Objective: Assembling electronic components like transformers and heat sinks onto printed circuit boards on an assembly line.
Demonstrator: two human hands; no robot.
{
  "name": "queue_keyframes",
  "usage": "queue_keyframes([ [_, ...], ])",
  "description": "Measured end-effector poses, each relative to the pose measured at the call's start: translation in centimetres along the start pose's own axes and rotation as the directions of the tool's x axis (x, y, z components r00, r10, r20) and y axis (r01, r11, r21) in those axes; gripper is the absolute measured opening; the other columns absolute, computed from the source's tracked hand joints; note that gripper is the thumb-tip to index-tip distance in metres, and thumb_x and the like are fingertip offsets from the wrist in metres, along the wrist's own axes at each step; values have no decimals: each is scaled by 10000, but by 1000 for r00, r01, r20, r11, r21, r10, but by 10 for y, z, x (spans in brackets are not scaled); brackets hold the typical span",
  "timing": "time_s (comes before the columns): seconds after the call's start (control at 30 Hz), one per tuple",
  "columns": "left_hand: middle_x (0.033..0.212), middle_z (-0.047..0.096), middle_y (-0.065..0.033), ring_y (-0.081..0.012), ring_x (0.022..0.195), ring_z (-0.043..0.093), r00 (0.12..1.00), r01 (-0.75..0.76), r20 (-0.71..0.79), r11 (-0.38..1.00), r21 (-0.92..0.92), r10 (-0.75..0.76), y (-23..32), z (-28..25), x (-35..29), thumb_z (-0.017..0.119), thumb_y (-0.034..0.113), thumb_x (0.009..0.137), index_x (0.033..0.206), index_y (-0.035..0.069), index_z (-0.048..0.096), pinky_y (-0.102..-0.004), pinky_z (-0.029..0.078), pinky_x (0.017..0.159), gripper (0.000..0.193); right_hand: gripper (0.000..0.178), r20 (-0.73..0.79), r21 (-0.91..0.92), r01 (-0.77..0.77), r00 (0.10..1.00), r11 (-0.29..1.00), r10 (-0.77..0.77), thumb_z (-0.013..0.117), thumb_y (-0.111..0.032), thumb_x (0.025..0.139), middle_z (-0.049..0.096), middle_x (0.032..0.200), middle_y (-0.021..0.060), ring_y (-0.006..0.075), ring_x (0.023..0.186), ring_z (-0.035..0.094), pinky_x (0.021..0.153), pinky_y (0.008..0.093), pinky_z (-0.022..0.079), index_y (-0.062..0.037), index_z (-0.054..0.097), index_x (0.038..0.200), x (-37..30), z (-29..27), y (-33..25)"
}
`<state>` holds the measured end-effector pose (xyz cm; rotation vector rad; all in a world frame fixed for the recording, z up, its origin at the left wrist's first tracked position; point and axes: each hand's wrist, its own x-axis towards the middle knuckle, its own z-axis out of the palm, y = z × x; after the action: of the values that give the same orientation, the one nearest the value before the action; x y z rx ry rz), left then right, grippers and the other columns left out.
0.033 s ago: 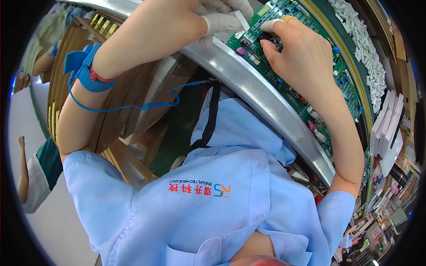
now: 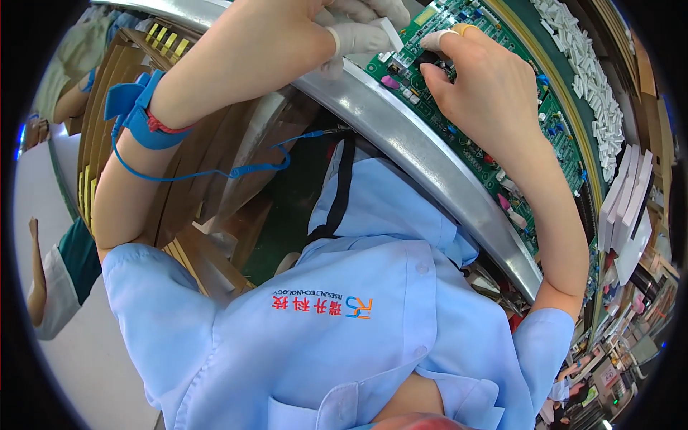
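My left hand point(image 2: 326, 36), its fingers in white finger cots, pinches a small white rectangular block point(image 2: 391, 34) at the edge of a green circuit board point(image 2: 469, 152). The far fingers of that hand are partly cut off by the top of the picture. Over the board, my right hand point(image 2: 491, 82) has thumb and forefinger closed around a dark component point(image 2: 436, 61), which they partly hide. That forefinger wears a white finger cot, and another finger a yellowish one. A pink part point(image 2: 390, 82) stands on the board close by.
Along the board's near side runs a curved metal rail point(image 2: 401, 132). Beyond the board lie many small white blocks point(image 2: 588, 79) and stacked white slabs point(image 2: 622, 197). A blue wrist-strap cord point(image 2: 247, 170) hangs from my left arm. Cardboard dividers point(image 2: 107, 118) and another person's arm point(image 2: 37, 276) are at left.
Both hands hold almost the same pose. My left hand and the white block have shifted very slightly.
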<state>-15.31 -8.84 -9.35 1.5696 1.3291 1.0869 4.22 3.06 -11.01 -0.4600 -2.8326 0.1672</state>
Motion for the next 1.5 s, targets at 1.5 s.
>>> queue_keyframes([
  [1.5, 1002, 542, -64, -236, 960, 499, 892, -418, 208, 553, 721, 402, -1, 77, 30, 692, 130, 808, 930, 91, 666, -389, 280, 889, 131, 357, 177, 357, -431, 902, 828, 394, 675, -208, 912, 548, 853, -51, 31, 715, 446, 646, 180, 373, -95, 647, 1249, -150, -77, 74],
])
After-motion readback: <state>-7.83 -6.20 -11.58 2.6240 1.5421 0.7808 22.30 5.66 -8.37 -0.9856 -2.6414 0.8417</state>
